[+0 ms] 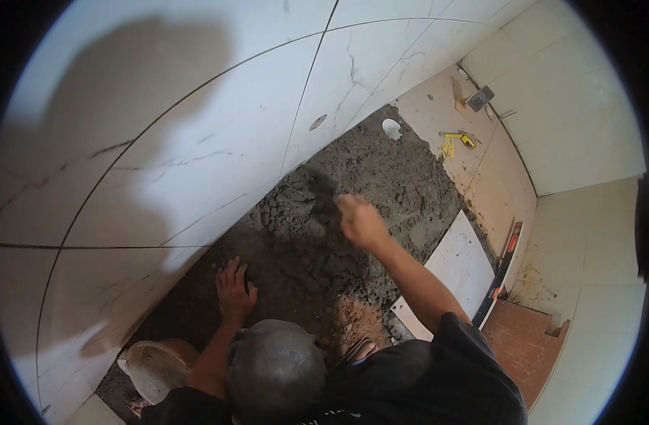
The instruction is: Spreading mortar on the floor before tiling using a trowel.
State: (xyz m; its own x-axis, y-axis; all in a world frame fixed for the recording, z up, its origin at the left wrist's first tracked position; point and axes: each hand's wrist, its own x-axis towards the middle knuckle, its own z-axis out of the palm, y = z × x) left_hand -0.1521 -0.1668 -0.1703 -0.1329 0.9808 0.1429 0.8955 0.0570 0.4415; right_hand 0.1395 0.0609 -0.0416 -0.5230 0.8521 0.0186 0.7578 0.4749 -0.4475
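Observation:
My right hand (pixel 363 221) is closed on a trowel (pixel 326 185), whose dark blade is smeared by motion against the wet grey mortar (pixel 296 202). The mortar is lumpy and spread along the foot of the marble-look tiled wall (pixel 261 120). Nearer to me and to the left, my left hand (pixel 234 287) rests on the dark floor with its fingers spread, holding nothing. Beyond the right hand, a round white pipe opening (pixel 391 128) stands in the mortar. A white tile (pixel 460 258) lies to the right of my right forearm.
A dirty bucket (pixel 154 368) stands at lower left. Next to the white tile lies a long spirit level (pixel 505 265). Farther off are a yellow tape measure (pixel 467 141), yellow slips (pixel 448 149) and a grey device (pixel 480 98). A rounded grey form (pixel 277 365) blocks the lower middle.

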